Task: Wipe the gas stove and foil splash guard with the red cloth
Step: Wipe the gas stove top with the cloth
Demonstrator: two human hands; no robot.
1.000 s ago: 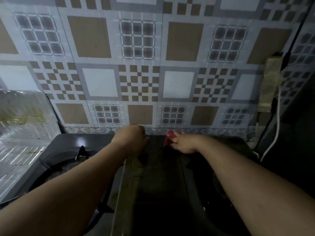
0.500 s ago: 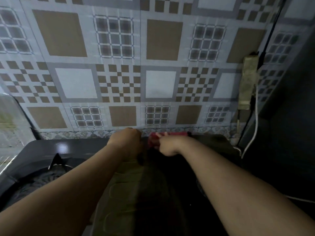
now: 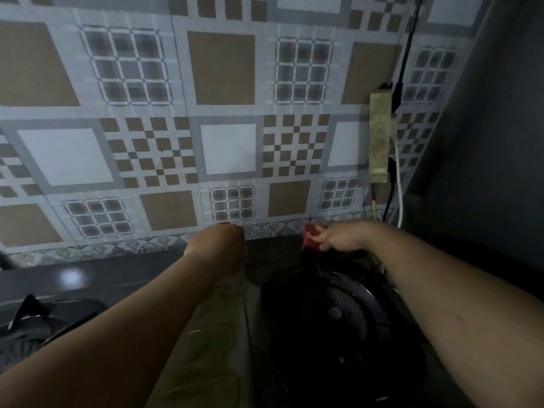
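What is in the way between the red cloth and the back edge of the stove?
Nothing visible. The right hand already grips the red cloth at the gas stove back edge, beside the tiled wall. The left hand rests apart to its left.

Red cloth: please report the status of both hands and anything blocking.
Right hand pinches red cloth at stove's back edge. Left hand curled, hold unclear. Nothing visibly blocking.
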